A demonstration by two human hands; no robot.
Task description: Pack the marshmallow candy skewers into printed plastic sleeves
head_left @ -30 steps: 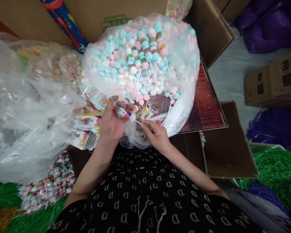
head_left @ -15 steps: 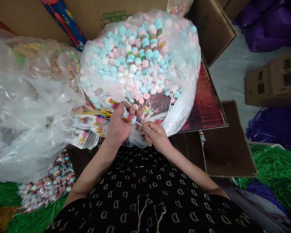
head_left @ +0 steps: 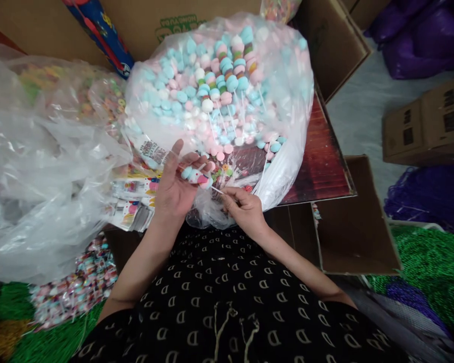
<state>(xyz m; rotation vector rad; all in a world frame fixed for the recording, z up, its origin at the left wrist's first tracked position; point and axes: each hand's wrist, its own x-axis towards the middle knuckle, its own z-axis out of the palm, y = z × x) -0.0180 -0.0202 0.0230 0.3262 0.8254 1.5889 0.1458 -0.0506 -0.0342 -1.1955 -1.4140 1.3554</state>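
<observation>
Currently held wrapped candy skewer up between both hands, in front of black patterned shirt, close to near side of candy bag; compared with half a second ago, spread left hand wider, with thumb raised and fingers behind skewer; exposed more blue and pink candy; swapped coloured lettering for dark print at wrapper's far end; kept right hand pinched narrow on white stick; judged as likely roll about stick, with firm hold at right only, loose cradle at left.

Pointed bare stick down-right into right fingertips, wrapper end up-left past left thumb; ran long axis diagonally, upper left to lower right; could not tell tilt in depth.

Saw printed wrapper stack near left wrist; saw several skewers over candy bag's middle, with sticks toward wearer; could not tell if above or beneath plastic; further out, noted cloudy plastic bag at left, dark red tabletop at right, open cardboard box below tabletop corner, green strands beyond.
</observation>
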